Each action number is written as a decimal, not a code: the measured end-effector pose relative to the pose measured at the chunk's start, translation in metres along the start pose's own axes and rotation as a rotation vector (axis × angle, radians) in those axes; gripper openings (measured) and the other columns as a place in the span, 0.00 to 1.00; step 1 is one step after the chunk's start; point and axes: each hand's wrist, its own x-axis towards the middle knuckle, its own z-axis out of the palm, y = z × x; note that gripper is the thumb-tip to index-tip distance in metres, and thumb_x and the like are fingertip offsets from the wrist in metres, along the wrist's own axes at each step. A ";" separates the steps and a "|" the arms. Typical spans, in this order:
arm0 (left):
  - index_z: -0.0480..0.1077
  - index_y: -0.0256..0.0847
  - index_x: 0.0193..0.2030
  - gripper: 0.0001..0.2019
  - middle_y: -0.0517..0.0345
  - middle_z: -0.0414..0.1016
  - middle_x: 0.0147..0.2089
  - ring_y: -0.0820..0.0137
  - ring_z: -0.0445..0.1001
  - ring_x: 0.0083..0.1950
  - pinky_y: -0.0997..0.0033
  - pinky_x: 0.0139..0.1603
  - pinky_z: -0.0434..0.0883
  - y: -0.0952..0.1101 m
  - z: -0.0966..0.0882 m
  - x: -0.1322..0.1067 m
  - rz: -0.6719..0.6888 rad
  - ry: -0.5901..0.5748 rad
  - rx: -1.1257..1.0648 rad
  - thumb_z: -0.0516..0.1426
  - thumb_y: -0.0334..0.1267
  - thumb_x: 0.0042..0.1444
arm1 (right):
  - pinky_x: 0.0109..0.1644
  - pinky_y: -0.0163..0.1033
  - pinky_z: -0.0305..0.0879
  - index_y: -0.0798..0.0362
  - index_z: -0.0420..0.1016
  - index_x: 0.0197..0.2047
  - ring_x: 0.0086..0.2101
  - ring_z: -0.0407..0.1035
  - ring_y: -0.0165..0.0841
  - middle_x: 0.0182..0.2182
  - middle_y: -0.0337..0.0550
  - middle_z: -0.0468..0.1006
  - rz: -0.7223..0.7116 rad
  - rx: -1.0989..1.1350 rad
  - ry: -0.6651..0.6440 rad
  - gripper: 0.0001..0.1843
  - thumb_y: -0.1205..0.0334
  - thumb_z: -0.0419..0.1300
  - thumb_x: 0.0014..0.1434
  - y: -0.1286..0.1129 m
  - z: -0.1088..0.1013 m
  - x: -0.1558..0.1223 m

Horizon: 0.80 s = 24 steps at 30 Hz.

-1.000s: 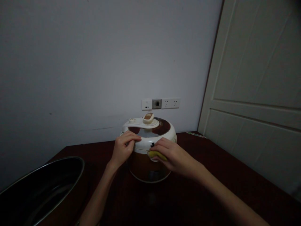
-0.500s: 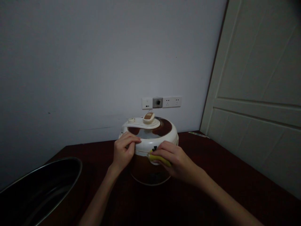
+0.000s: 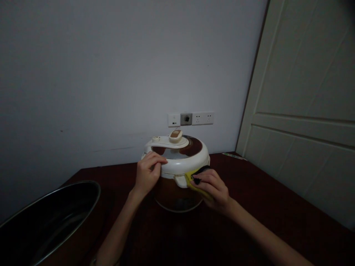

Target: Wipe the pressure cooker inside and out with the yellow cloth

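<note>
The left hand (image 3: 148,171), thumb apart from its curled fingers, should brace the white rim (image 3: 180,166) lightly, while the right hand (image 3: 214,187), fingers clamped on a yellow cloth (image 3: 189,178), should press evenly beside the handle (image 3: 181,181) of the cooker (image 3: 170,194), glossy white above, brown below, upright on the dark-red table (image 3: 271,192)

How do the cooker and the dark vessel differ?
The cooker is closed on top; the dark vessel is open. The cooker is white and brown; the dark vessel's inside looks black. The cooker fits inside the picture; the dark vessel is cut off. Both look rounded.
</note>
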 end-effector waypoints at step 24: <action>0.75 0.39 0.42 0.16 0.55 0.67 0.34 0.66 0.67 0.39 0.65 0.41 0.67 0.006 0.006 -0.008 0.164 -0.114 0.301 0.49 0.24 0.55 | 0.37 0.40 0.67 0.52 0.75 0.37 0.42 0.71 0.33 0.42 0.44 0.81 -0.251 -0.185 -0.026 0.04 0.70 0.62 0.58 -0.009 0.022 -0.016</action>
